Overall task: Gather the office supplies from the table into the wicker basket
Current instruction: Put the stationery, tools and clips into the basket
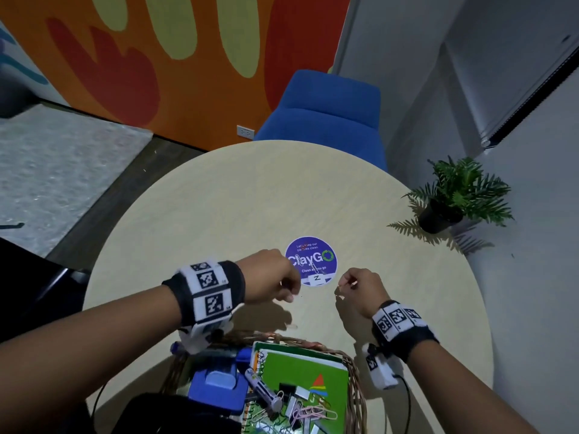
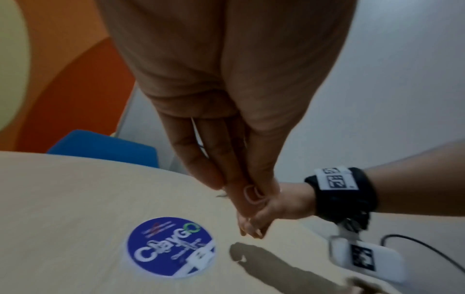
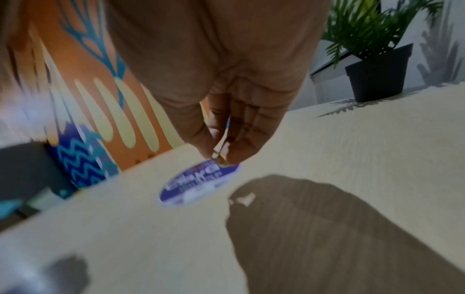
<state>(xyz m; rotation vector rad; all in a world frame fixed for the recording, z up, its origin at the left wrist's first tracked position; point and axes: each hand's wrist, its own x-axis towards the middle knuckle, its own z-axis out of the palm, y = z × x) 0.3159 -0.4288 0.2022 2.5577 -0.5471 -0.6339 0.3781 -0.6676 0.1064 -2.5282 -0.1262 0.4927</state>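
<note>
Right wrist view blurs: right grip (image 3: 221, 155) pinches paper clips (image 3: 222, 159); left grip's (image 2: 226, 179) pinch unclear.

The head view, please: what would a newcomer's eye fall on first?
Probably the round blue ClayGO sticker at the table's centre, with paper clips lying on it. Just in front, the left hand and right hand hover, the right pinching something small. Nearest, the wicker basket is crowded with supplies.

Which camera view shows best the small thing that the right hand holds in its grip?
The right wrist view: there the right hand pinches a small paper clip between fingertips, seen close though blurred. The head view shows only a thin glint at the fingers. In the left wrist view, the left hand hides it.
</note>
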